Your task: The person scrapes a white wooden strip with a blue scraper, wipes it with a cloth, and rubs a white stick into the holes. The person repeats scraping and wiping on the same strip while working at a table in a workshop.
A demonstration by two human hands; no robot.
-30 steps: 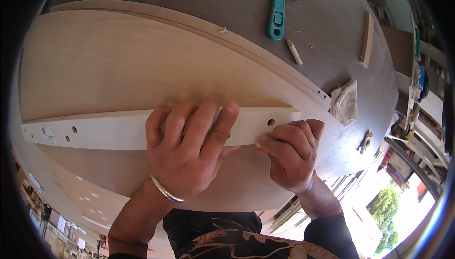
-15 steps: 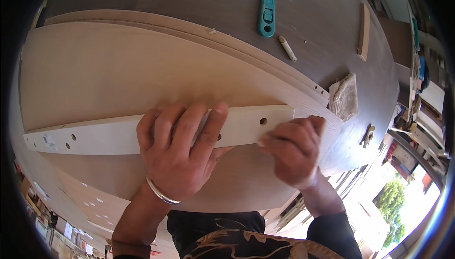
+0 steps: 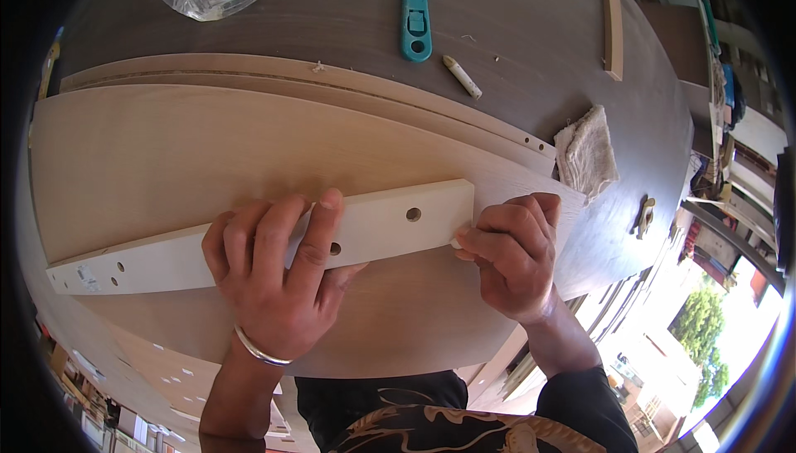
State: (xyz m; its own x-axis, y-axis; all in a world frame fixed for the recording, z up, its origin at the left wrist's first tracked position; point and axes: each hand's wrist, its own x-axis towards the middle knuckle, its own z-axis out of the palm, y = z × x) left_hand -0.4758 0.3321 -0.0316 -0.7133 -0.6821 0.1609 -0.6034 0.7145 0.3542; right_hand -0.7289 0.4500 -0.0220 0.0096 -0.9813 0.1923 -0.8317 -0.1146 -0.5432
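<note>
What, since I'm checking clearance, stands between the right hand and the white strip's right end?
Nothing visible: the right hand is already at the near right corner of the strip.

Both hands [image 3: 278, 266] are bare. A silver bangle [image 3: 259, 348] rings the left wrist [image 3: 269, 333]: slim, smooth, rounded and shiny. Right of the bangle and lower is the shirt [image 3: 448, 435], black, with a tan-gold print [image 3: 531, 435] curling over its front in broad scrolls and thin outlines. Farther right of the bangle, the right sleeve [image 3: 582, 405] is plain black and stops short of the wrist.
</note>
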